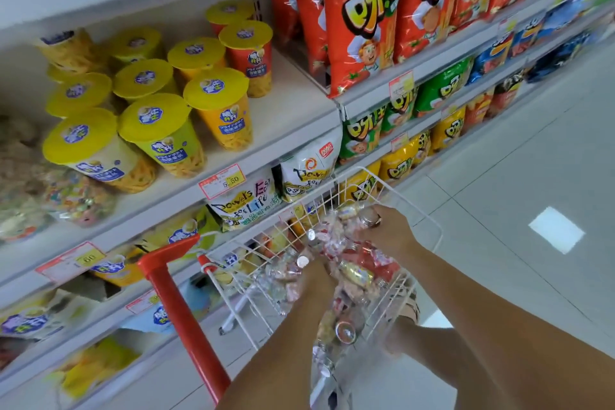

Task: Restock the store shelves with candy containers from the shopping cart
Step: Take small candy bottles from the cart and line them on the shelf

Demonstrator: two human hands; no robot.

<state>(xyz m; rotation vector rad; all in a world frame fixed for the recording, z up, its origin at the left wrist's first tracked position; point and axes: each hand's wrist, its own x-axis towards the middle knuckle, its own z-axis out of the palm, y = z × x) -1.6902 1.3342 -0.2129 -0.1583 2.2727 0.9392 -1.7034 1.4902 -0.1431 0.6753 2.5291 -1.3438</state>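
A white wire shopping cart (429,226) with a red handle (179,296) stands below me, filled with several clear candy containers (352,273) with silver caps. Both my hands reach down into it. My right hand (389,230) grips a silver-capped container (367,219) near the cart's far side. My left hand (316,276) is buried among the containers in the middle, its fingers hidden. A clear candy container (78,198) with colourful sweets lies on the shelf at the left.
White store shelves (293,130) run along the left, holding yellow-lidded snack cups (159,130), red chip bags (359,20) and lower rows of green, yellow and blue bags. A price tag (222,180) hangs on the shelf edge. Pale tiled floor (532,176) opens to the right.
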